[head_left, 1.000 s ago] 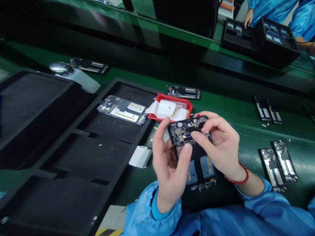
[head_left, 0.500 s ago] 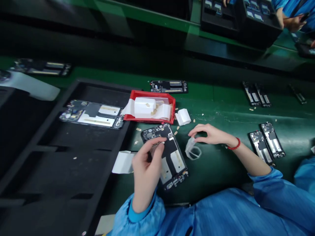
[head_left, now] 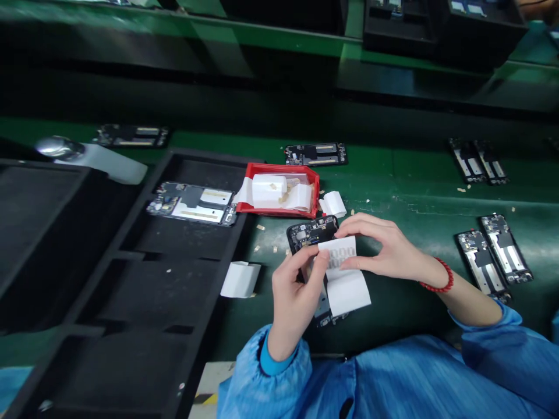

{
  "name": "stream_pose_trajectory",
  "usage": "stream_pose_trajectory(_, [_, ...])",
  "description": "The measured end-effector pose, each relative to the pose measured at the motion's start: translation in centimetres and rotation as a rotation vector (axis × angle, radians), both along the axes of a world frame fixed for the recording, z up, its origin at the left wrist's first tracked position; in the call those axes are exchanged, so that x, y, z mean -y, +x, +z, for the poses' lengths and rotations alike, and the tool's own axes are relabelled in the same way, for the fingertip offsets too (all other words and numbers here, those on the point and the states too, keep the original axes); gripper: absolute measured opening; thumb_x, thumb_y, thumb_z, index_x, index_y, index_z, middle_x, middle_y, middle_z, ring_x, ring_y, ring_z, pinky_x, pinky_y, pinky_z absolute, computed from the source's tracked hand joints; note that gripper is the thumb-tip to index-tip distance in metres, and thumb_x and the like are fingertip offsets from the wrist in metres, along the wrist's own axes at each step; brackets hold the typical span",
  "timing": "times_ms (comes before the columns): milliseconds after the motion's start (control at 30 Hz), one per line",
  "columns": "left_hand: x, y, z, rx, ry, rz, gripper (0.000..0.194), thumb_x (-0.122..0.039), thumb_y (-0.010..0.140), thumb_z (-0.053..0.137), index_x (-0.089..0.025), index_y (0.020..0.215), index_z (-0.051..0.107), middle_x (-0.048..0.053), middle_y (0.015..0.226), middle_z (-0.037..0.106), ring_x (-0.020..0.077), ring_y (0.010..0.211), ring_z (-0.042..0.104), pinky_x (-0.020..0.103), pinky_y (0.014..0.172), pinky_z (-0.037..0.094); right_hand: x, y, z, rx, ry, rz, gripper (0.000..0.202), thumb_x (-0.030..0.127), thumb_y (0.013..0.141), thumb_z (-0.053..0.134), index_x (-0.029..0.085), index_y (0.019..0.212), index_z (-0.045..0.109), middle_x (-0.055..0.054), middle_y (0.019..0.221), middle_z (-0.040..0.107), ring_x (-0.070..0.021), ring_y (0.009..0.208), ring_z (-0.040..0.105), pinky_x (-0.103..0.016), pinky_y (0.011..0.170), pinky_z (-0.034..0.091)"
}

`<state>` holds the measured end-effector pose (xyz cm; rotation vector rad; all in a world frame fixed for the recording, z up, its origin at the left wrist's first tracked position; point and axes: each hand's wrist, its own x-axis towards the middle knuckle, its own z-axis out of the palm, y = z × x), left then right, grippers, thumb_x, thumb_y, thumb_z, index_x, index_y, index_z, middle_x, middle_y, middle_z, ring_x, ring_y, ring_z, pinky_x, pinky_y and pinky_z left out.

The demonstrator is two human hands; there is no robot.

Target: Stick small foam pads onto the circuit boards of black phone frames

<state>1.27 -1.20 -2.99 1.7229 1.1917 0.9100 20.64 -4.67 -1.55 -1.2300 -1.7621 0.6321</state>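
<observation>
A white sticker strip (head_left: pixel 348 293) with rows of small grey oval shapes hangs between my hands, its lower part bent. My left hand (head_left: pixel 299 291) is closed, thumb and forefinger pinching the strip's upper left edge. From the right, my right hand (head_left: pixel 388 250) curves around the strip, its thumb against the printed face and its forefinger near the top. Beneath both hands lies an opened phone body (head_left: pixel 309 231), partly covered by the strip and my left hand. Just beyond it sits a red bin (head_left: pixel 282 214) with a white roll and strips inside.
On the left stands a black compartment tray (head_left: pixel 144 297) with another phone body (head_left: pixel 192 202) on it. Folded white papers (head_left: pixel 240 279) and small tan scraps (head_left: pixel 261 227) lie about the green bench. Several more phone bodies (head_left: pixel 483 265) are at right. A white-handled tool (head_left: pixel 109 163) is at far left.
The view has shifted left. My left hand has come closer to my right, which held a curled translucent strip away from the phone body; now a white sticker strip is between both hands over it.
</observation>
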Motion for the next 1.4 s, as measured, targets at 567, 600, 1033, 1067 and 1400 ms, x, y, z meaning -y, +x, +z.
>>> stream_pose_trajectory(567, [0.2,0.4,0.9,0.011,0.171,-0.052,0.010,-0.027,0.086,0.071,-0.021,0.086,0.078,-0.001,0.067,0.072,0.0105,0.050,0.054,0.022,0.049,0.046,0.8,-0.9,-0.6,-0.039,0.130,-0.104,0.015,0.015,0.099,0.059,0.018,0.087,0.066,-0.001,0.079,0.069,-0.0125,0.072,0.064,-0.026,0.064,0.054])
stream_pose_trajectory(600, [0.2,0.5,0.8,0.014,0.186,-0.041,0.010,-0.026,0.086,0.070,-0.021,0.085,0.078,0.000,0.067,0.072,0.0102,0.050,0.053,0.022,0.049,0.046,0.8,-0.9,-0.7,-0.030,0.127,-0.105,0.015,0.015,0.099,0.057,0.018,0.087,0.066,-0.002,0.079,0.068,-0.0128,0.072,0.063,-0.026,0.064,0.053])
stream_pose_trajectory(1033, [0.7,1.1,0.8,0.022,0.338,0.027,0.006,-0.016,0.084,0.075,-0.019,0.082,0.079,-0.004,0.061,0.068,0.0061,0.044,0.046,0.020,0.047,0.043,0.8,-0.6,0.2,0.210,0.200,-0.145,0.006,0.015,0.096,0.063,0.018,0.093,0.067,-0.005,0.087,0.068,-0.0172,0.081,0.062,-0.036,0.079,0.052])
stream_pose_trajectory(1067, [0.7,1.1,0.8,0.014,0.338,0.025,0.006,-0.016,0.084,0.075,-0.020,0.082,0.079,-0.004,0.060,0.067,0.0059,0.044,0.045,0.020,0.046,0.042,0.8,-0.4,0.3,0.235,0.214,-0.131,0.004,0.016,0.096,0.064,0.017,0.096,0.067,-0.005,0.090,0.069,-0.0174,0.083,0.063,-0.037,0.082,0.053])
stream_pose_trajectory(1400, [0.5,1.0,0.3,0.027,0.220,0.006,0.006,-0.022,0.083,0.075,-0.020,0.081,0.080,-0.006,0.053,0.055,0.0062,0.043,0.041,0.020,0.043,0.036,1.5,0.3,-0.1,0.470,0.377,-0.126,0.011,0.011,0.096,0.066,0.018,0.103,0.070,-0.006,0.106,0.080,-0.0182,0.099,0.074,-0.055,0.115,0.045])
